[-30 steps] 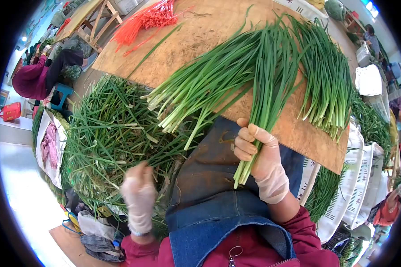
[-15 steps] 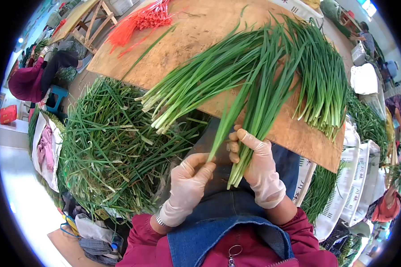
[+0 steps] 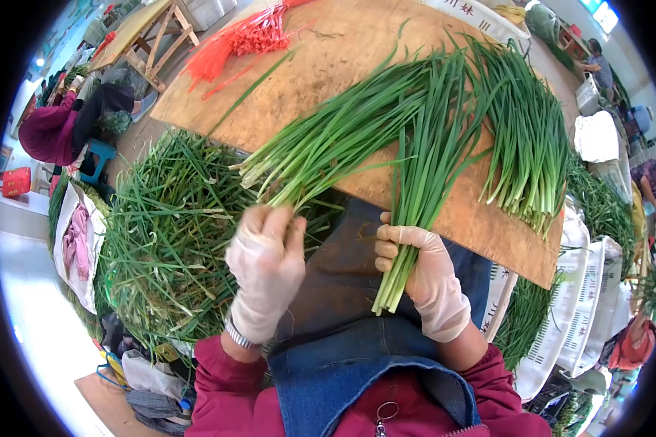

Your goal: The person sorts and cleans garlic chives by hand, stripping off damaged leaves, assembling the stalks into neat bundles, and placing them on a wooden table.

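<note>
Closed around the lower stems of the held bunch (image 3: 426, 164), the right hand (image 3: 423, 280) has its fingers and thumb folded over the green stalks. The cut ends come out below this hand, above the dark apron (image 3: 335, 269), and the long leaves go up over the edge of the wooden board (image 3: 321, 36).

The left hand (image 3: 266, 262), which has a metal watch (image 3: 239, 333) at the wrist, is at the pale stem ends of the left bunch (image 3: 350, 116). It is blurred, so I cannot tell if its fingertips are closed on any stalk. Both hands wear thin, pale gloves.

The left bunch lies slantwise on the board, and its leaves meet and cross those of the held bunch, so the border between them is not clear. On the other side lies the right bunch (image 3: 532, 138), with stems toward the board's near edge. Red strips (image 3: 251, 36) are at the far left part of the board. A big heap of loose leaves (image 3: 175, 247) stands beside the left hand, below the board, and white crates (image 3: 568, 298) are at the right. Farther left, a person in purple (image 3: 55, 131) sits near a blue stool (image 3: 100, 160).
</note>
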Motion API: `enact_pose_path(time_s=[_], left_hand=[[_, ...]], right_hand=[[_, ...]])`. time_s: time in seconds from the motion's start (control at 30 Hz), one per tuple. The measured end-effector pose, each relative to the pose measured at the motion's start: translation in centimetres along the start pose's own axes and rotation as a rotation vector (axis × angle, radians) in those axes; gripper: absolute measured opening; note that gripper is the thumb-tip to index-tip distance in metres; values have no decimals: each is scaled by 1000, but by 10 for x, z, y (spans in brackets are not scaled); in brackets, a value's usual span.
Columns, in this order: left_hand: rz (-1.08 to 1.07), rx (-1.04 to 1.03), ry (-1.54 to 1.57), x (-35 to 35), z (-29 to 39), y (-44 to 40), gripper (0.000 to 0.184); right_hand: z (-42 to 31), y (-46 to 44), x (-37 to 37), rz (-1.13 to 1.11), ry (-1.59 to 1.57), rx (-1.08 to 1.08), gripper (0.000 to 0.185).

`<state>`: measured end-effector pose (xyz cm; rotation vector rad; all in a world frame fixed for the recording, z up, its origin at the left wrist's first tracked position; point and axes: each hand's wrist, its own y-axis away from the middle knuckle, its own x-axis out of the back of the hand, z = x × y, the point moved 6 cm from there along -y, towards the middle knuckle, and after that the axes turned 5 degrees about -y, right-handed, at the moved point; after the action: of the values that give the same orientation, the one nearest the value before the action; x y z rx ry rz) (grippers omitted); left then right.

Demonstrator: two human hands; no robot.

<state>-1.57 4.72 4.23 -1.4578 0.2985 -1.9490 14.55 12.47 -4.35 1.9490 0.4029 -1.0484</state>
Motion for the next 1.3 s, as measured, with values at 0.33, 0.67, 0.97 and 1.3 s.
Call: enact_pose_path(time_s=[0.33,0.67,0.97,1.3], left_hand=[[-269,702,815,-28,-49,-13,16],[-341,660,968,-11,11,26,19],[-460,-218,445,-17,70,26,24],[-495,694,628,-85,-14,13,20]], right_hand=[[-30,32,-43,-237,-107,112,22],[-4,4,-15,-89,-31,32,23],[-9,8,-6,-24,101,143,28],[-15,15,-9,-141,-94,30,25]])
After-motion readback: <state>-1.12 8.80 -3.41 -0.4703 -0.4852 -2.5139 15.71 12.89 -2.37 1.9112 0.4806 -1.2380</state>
